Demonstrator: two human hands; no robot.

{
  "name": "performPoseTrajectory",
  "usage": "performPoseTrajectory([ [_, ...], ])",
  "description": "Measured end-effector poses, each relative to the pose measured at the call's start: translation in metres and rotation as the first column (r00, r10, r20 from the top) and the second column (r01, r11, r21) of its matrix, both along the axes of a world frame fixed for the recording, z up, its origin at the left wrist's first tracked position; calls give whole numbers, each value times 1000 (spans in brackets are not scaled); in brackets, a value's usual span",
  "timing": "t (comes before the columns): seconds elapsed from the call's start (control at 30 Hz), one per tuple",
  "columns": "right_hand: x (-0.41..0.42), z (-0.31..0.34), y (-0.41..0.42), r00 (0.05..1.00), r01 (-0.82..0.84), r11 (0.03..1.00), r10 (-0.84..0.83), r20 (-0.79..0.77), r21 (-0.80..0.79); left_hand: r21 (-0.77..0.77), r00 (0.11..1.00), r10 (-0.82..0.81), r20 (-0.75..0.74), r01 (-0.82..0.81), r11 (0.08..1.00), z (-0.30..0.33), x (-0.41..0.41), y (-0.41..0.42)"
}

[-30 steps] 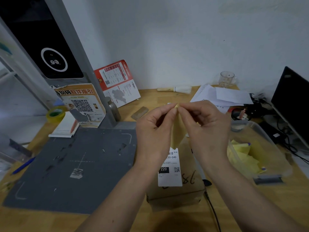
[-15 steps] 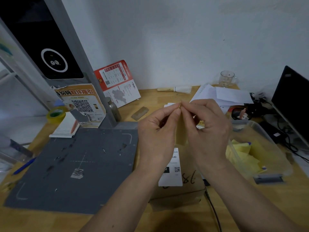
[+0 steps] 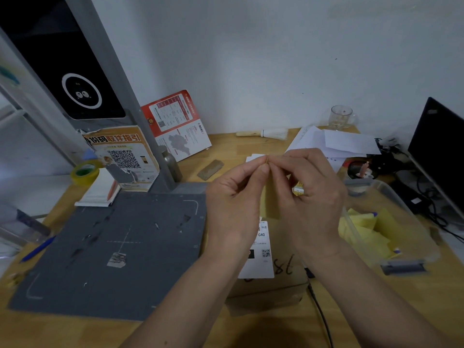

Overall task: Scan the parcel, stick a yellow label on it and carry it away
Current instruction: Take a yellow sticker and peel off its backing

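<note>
The yellow label point(image 3: 272, 199) has turned edge-on above the parcel point(image 3: 283, 259); both hands pinch its top; peel slowly

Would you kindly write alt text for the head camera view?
Left hand and right hand pinch the top of a pale yellow paper label above a brown cardboard parcel on a wooden desk, beside a grey scanning mat.

A matt brown cardboard parcel point(image 3: 276, 285) carries a smooth white paper shipping label point(image 3: 261, 257). It sits on a light wooden table point(image 3: 226, 151) beside a dull grey scanning mat point(image 3: 113, 247). To the right, a clear plastic tub point(image 3: 401, 222) holds thin yellow paper labels point(image 3: 364, 229). A clear glass mug point(image 3: 340, 116) stands far back.
</note>
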State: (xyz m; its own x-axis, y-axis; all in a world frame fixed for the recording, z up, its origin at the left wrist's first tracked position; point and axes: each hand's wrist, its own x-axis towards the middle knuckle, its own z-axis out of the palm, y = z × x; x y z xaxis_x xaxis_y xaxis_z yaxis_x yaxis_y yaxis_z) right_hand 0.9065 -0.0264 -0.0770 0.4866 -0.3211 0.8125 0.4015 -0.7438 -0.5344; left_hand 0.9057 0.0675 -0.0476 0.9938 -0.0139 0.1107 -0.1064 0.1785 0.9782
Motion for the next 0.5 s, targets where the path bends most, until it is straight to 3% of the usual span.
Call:
performPoseTrajectory([
  [0.17, -4, 9, -1, 994, -79, 990, 87, -69, 113, 7, 1000, 8, -11, -8, 1000, 0, 2, 1],
  [0.33, -5, 17, -5, 965, -86, 987, 116, -234, 133, 72, 1000, 7, 30, -9, 997, 1, 9, 5],
  [0.5, -8, 30, -7, 892, -175, 922, 297, -341, 345, 101, 998, 16, 56, -22, 995, 0, 15, 7],
])
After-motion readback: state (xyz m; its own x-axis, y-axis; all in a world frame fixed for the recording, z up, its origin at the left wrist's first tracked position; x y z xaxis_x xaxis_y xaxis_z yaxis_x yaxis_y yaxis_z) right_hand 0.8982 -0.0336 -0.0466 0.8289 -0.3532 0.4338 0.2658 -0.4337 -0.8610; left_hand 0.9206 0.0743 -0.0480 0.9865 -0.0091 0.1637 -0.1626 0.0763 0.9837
